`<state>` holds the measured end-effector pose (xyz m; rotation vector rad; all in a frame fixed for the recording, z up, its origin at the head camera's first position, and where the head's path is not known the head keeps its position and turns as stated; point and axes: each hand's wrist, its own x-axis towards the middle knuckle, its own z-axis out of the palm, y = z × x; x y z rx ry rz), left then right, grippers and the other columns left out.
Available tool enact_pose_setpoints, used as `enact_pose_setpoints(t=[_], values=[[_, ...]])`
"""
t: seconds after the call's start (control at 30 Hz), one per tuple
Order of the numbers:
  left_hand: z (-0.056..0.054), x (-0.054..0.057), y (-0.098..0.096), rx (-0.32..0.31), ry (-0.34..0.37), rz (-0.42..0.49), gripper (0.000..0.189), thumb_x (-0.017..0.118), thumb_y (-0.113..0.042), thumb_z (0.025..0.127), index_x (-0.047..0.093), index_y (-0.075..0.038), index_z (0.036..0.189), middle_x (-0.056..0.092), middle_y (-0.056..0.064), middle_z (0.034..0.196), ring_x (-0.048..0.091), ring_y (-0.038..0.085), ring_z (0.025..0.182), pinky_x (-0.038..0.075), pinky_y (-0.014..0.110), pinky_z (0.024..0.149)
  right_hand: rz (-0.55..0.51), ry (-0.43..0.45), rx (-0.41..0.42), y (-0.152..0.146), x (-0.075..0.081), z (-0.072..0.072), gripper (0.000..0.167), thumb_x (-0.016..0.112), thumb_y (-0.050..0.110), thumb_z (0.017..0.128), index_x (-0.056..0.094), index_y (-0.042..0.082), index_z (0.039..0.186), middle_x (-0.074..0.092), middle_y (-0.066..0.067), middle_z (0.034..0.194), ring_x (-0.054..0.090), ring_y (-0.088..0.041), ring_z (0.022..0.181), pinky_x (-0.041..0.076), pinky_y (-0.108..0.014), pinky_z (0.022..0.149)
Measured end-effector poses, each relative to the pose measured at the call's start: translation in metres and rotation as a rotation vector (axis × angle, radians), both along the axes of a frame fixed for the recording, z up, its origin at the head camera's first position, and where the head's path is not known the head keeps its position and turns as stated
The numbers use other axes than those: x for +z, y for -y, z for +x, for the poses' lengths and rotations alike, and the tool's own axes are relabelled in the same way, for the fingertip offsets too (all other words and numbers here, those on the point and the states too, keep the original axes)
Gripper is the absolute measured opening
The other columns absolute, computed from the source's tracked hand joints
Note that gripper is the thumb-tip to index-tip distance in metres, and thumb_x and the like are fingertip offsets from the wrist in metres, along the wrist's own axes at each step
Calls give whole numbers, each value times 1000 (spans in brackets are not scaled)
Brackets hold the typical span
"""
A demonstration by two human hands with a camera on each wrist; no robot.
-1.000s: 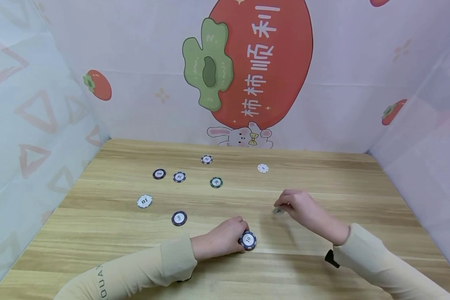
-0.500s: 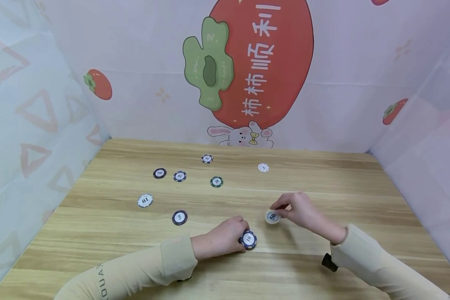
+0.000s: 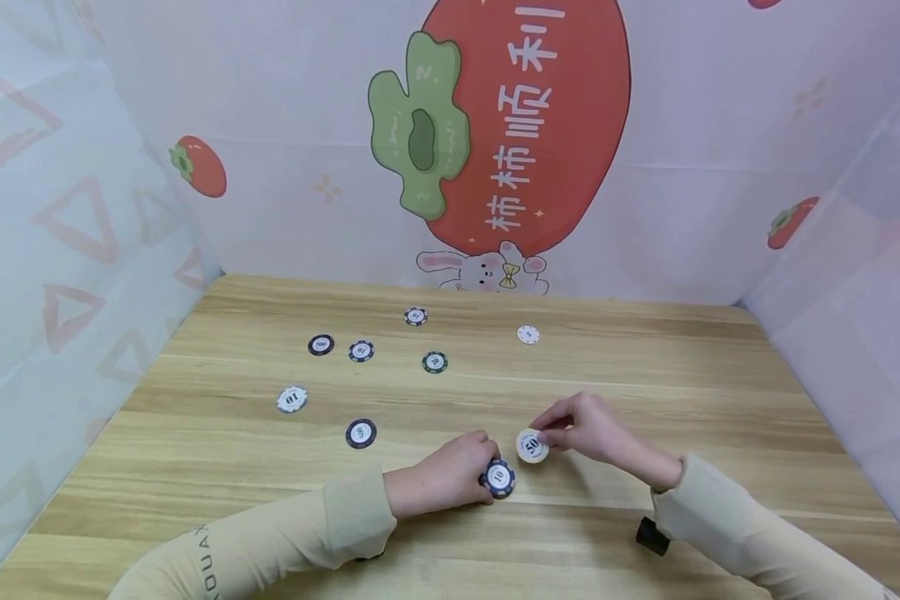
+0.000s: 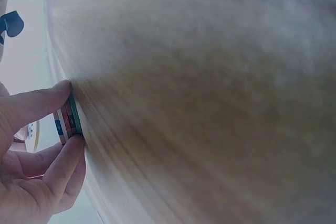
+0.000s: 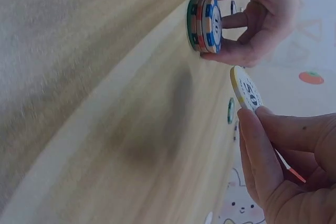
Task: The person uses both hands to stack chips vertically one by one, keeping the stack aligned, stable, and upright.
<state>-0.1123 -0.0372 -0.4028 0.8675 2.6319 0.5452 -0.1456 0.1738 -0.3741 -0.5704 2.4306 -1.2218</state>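
Note:
My left hand (image 3: 448, 477) holds a short stack of poker chips (image 3: 500, 478) on the wooden table, thumb and fingers on opposite sides of its edge. A blue chip marked 10 tops the stack; red and green edges show beneath it in the right wrist view. Just right of the stack, my right hand (image 3: 591, 432) pinches a pale yellow-edged poker chip (image 5: 245, 88) marked 50 by its edge. This chip is raised off the table, its face tilted toward the head camera. In the left wrist view, the stack (image 4: 68, 119) stands between thumb and fingertips.
Loose poker chips lie spread over the table (image 3: 682, 375): a dark one (image 3: 361, 433), a white one (image 3: 292, 399), a green one (image 3: 435, 362) and several more farther back. A small white chip (image 3: 528, 334) lies at back right. A printed cloth wall (image 3: 292, 225) rises behind.
My right hand has moved left and nearer, bringing the 50 chip close to the stack and turning its face more into view. My left hand stays on the stack.

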Motion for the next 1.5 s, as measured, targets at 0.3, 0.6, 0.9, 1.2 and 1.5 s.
enact_pose_setpoints(t=[0.3, 0.6, 0.9, 1.2, 1.5], values=[[0, 1, 1, -19, -30, 12, 33, 79, -20, 69, 61, -7, 94, 50, -5, 84, 47, 3, 73, 42, 16, 68, -111, 176, -11, 5, -15, 3, 18, 66, -1, 79, 65, -11, 94, 67, -17, 84, 64, -18, 68, 53, -31, 60], [0, 0, 1, -25, -59, -1, 34, 79, -21, 68, 61, -7, 93, 49, -4, 83, 45, 3, 72, 41, 16, 65, -177, 327, -49, 10, -24, 8, 22, 65, -2, 79, 63, -13, 98, 66, -17, 88, 65, -17, 73, 53, -29, 64], [0, -1, 2, -36, -77, 16, 33, 80, -22, 68, 61, -7, 91, 50, -5, 81, 45, 3, 71, 41, 16, 66, -207, 388, -51, 17, -29, 13, 23, 64, -3, 79, 62, -14, 99, 66, -19, 90, 64, -15, 73, 53, -29, 67], [0, -1, 2, -34, -61, 26, 34, 80, -21, 68, 61, -7, 93, 51, -5, 83, 47, 3, 73, 42, 16, 68, -218, 386, -47, 22, -33, 16, 22, 65, -2, 79, 62, -14, 97, 66, -18, 89, 64, -14, 74, 53, -27, 66], [0, -2, 2, -43, -85, 32, 33, 80, -20, 67, 61, -8, 91, 50, -5, 82, 46, 3, 73, 41, 16, 67, -227, 368, -38, 24, -37, 16, 22, 66, 0, 79, 62, -14, 96, 66, -16, 87, 63, -13, 74, 53, -27, 66]])
